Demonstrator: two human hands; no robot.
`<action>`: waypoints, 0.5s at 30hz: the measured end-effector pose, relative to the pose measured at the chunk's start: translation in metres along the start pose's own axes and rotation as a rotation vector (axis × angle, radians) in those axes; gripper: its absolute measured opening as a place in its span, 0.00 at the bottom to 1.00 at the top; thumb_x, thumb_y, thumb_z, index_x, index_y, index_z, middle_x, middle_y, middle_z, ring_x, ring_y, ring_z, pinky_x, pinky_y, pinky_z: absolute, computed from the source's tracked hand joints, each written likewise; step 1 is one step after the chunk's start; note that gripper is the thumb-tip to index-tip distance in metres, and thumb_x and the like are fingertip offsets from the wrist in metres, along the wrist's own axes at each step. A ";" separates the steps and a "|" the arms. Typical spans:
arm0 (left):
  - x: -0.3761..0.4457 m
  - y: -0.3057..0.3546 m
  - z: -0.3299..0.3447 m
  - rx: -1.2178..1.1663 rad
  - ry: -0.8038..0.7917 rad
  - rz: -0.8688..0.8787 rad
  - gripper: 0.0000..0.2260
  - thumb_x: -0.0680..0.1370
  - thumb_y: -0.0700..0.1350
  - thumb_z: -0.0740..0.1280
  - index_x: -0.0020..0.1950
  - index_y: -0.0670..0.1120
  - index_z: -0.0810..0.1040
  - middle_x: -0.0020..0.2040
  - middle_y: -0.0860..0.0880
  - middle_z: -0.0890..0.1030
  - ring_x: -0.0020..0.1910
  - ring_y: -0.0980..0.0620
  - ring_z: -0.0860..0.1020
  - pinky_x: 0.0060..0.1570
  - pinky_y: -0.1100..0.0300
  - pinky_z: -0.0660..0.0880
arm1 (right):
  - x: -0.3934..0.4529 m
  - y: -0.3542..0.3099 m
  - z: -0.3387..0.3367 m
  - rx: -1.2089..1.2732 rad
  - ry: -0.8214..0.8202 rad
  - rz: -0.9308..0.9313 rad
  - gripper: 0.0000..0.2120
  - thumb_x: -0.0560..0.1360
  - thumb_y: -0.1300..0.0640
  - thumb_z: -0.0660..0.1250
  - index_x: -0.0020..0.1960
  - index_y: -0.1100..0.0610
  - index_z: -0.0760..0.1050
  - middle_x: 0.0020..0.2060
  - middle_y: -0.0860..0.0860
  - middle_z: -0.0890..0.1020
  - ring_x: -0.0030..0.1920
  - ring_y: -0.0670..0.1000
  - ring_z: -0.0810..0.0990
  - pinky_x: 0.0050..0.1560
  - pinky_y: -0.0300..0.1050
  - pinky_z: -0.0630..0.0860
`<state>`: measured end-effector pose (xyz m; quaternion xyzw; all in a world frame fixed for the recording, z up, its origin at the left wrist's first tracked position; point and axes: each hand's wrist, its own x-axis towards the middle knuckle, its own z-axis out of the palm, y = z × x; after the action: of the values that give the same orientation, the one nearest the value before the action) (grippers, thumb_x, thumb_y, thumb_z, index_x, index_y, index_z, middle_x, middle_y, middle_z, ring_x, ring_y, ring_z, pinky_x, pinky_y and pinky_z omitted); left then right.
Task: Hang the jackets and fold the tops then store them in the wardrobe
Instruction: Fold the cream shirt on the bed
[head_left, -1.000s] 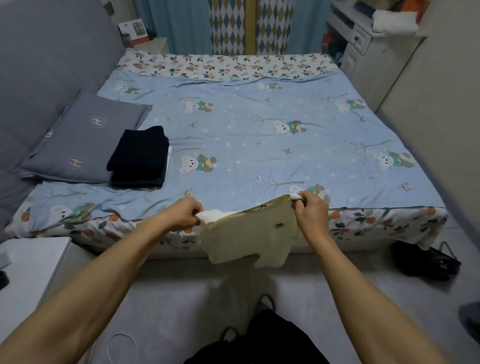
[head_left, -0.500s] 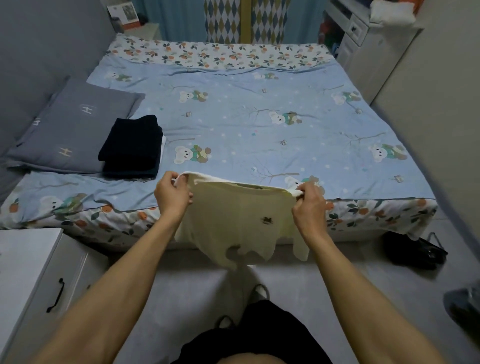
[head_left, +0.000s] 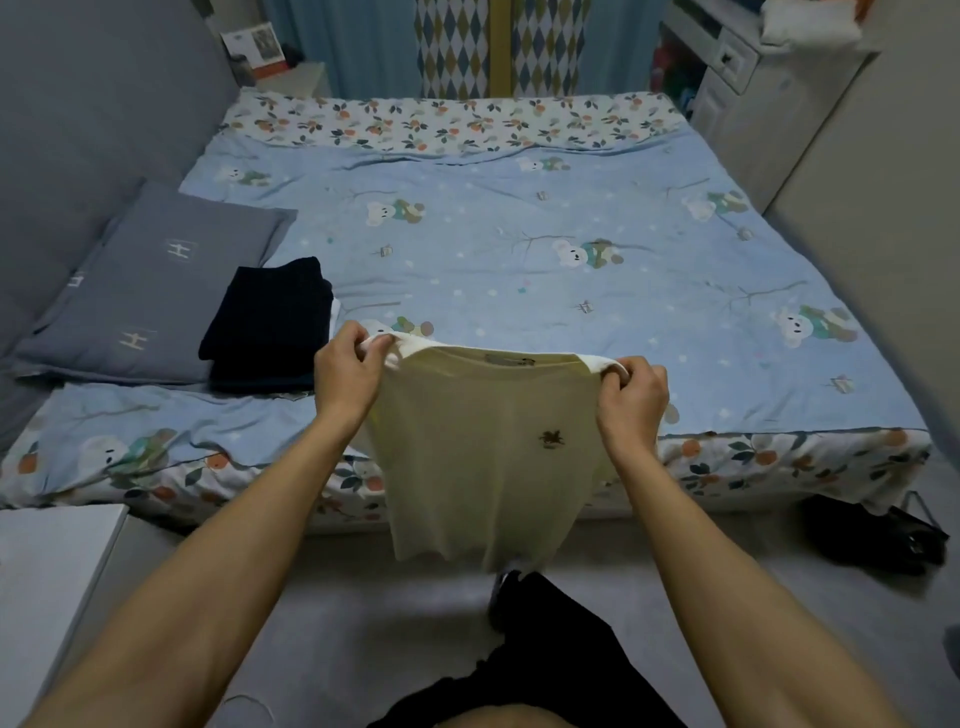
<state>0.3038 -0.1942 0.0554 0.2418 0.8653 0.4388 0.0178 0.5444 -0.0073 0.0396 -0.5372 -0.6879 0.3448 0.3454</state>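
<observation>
Behind the cream top (head_left: 483, 457), clamped in both hands' grip, folded dark clothes (head_left: 270, 325) lie beside a pillow (head_left: 156, 280).

A bed with a blue bear-print duvet (head_left: 545, 270) fills the centre. A grey pillow (head_left: 156, 280) lies on it at 9 o'clock, against a grey padded headboard (head_left: 88, 114). A white cabinet (head_left: 753, 78) stands at 1 o'clock. Diamond-patterned curtains (head_left: 467, 47) hang at 12 o'clock. A white bedside unit (head_left: 47, 587) sits at 8 o'clock. A black bag (head_left: 872, 535) lies on the floor at 4 o'clock.
</observation>
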 end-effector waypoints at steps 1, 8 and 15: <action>0.013 0.000 0.005 -0.004 0.010 -0.015 0.16 0.78 0.53 0.68 0.38 0.46 0.67 0.32 0.51 0.71 0.34 0.50 0.70 0.32 0.56 0.65 | 0.011 -0.003 0.008 0.001 -0.001 -0.002 0.06 0.79 0.62 0.60 0.49 0.59 0.76 0.50 0.53 0.70 0.47 0.53 0.74 0.51 0.47 0.73; 0.164 0.019 0.054 0.056 0.052 -0.048 0.14 0.78 0.55 0.68 0.43 0.45 0.71 0.39 0.48 0.76 0.40 0.48 0.74 0.36 0.57 0.63 | 0.154 -0.045 0.096 0.017 -0.043 -0.064 0.07 0.77 0.65 0.60 0.48 0.62 0.78 0.50 0.59 0.74 0.44 0.46 0.68 0.46 0.33 0.62; 0.343 0.001 0.134 0.168 0.002 -0.139 0.14 0.78 0.56 0.67 0.44 0.46 0.72 0.40 0.47 0.77 0.41 0.45 0.75 0.38 0.55 0.67 | 0.313 -0.068 0.227 -0.068 -0.145 -0.052 0.08 0.78 0.61 0.60 0.48 0.62 0.77 0.52 0.61 0.77 0.44 0.44 0.63 0.45 0.34 0.59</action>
<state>0.0338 0.0555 0.0359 0.1814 0.9138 0.3624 0.0271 0.2609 0.2626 0.0108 -0.5042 -0.7362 0.3502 0.2848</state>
